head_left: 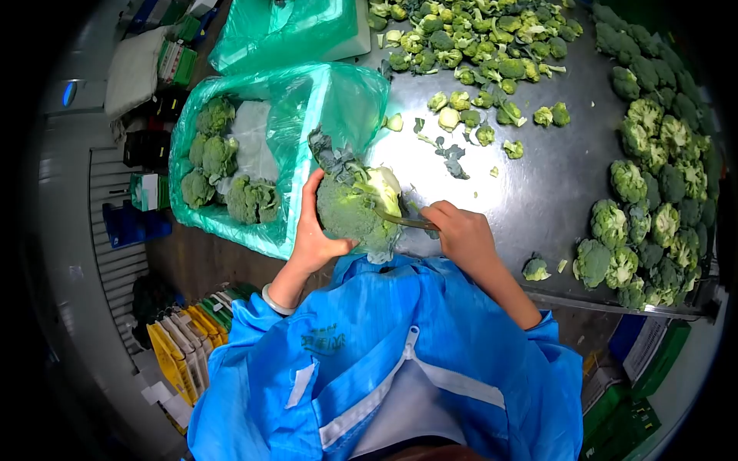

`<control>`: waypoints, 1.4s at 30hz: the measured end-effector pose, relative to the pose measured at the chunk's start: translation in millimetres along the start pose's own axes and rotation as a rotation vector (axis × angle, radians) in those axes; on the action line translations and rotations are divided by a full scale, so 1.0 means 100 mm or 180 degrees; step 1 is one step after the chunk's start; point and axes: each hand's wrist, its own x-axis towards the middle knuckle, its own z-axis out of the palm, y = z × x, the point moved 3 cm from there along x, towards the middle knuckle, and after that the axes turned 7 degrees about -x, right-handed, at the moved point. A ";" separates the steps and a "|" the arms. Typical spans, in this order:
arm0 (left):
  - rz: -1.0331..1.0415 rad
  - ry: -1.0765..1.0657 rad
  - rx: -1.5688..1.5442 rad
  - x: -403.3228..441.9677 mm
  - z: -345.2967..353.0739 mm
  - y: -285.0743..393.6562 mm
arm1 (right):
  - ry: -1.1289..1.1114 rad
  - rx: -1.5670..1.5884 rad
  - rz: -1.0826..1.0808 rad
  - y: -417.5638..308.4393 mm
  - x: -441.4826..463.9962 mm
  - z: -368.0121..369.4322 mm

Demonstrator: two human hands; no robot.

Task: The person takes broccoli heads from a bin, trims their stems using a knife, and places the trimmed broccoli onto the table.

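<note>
A large broccoli head (350, 211) is held on its side in front of the blue jacket, its pale cut stem facing right and leaves at its top. My left hand (311, 238) grips it from the left, thumb below and fingers above. My right hand (463, 230) is closed on a thin curved stalk or tool (407, 222) that reaches to the stem; which of the two it is, I cannot tell. Left of the broccoli stands a box lined with green plastic (314, 115), holding several broccoli heads (219, 157).
The metal table (538, 177) carries loose florets (492, 46) at the back, leaf scraps (453, 160) in the middle and piled broccoli heads (653, 192) on the right. A second green-lined box (277, 34) stands at the back left. Stacked crates (181, 346) are at lower left.
</note>
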 end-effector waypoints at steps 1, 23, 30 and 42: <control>0.0073 0.0024 0.0199 0.00 0.01 0.00 | 0.0020 0.0001 -0.0008 -0.01 -0.03 0.03; -0.0317 0.0294 -0.1083 -0.07 0.39 -0.11 | -0.0028 -0.0489 0.0907 0.07 -0.04 0.50; -0.0752 0.0426 -0.2063 -0.12 0.52 -0.37 | -0.0271 -0.0683 0.1080 0.19 -0.05 0.72; -0.0549 0.0573 -0.1300 -0.06 0.50 -0.47 | -0.0663 0.0027 0.1462 0.37 -0.06 1.13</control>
